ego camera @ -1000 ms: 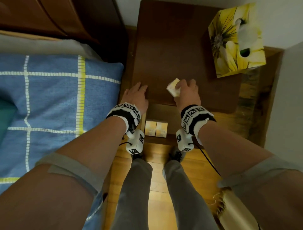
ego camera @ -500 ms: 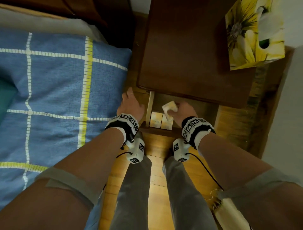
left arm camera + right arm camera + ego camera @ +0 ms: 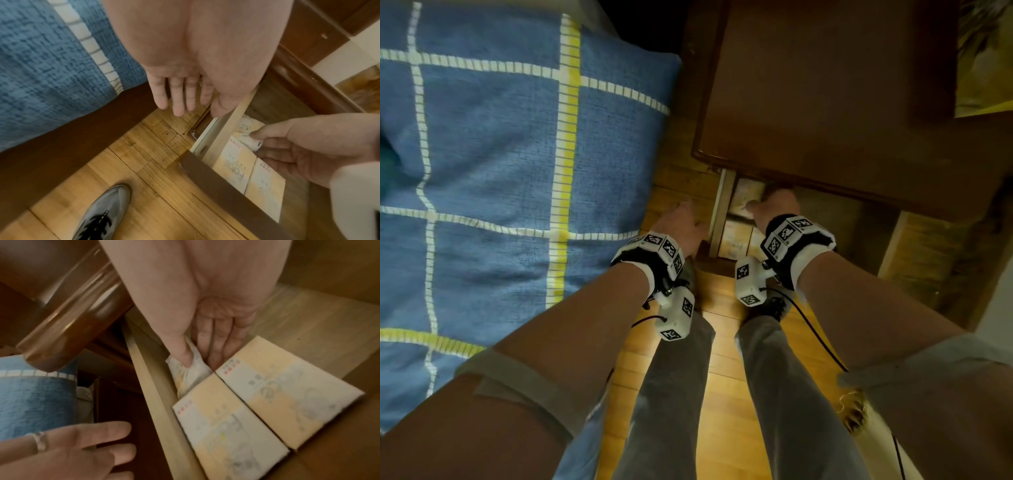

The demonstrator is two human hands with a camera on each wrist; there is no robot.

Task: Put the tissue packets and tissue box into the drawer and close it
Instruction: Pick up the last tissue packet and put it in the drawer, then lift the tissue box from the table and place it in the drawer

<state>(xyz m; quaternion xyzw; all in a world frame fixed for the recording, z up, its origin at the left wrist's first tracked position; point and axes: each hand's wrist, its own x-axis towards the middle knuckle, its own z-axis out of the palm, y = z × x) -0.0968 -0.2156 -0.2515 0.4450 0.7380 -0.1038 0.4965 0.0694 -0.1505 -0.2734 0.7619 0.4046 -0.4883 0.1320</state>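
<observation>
Drawer (image 3: 224,129): pulled out from under the top of the dark wooden nightstand (image 3: 825,102), pale wood sides, dark front rail nearest the person.

Right hand (image 3: 205,331): reaches down into the drawer at its left side wall; thumb and fingers pinch a soft white tissue packet (image 3: 191,374), which sits crumpled against that wall, farther back in the drawer than the other packs.

Flat packs (image 3: 232,418): two yellow-and-white tissue packets lie side by side, edges touching, on the drawer floor against its front rail — the left one also lies along the drawer's left wall.

Writing: the left pack shows large grey letters that look like "Fac…" in the left wrist view; the rest is blurred, and small red marks at the corners of both packs are too small to read.

Left hand (image 3: 183,87): outside the drawer, just left of its side wall, fingers straight and slightly spread, holding nothing; a ring (image 3: 41,441) on one finger.

Tissue box (image 3: 983,58): yellow flower print, on the nightstand top at its far right corner — well apart from the drawer, only partly in view.

Beside the drawer: blue bedding (image 3: 500,171) with yellow and white stripes to the left, wooden floor (image 3: 144,194) and a grey shoe (image 3: 102,211) below.
</observation>
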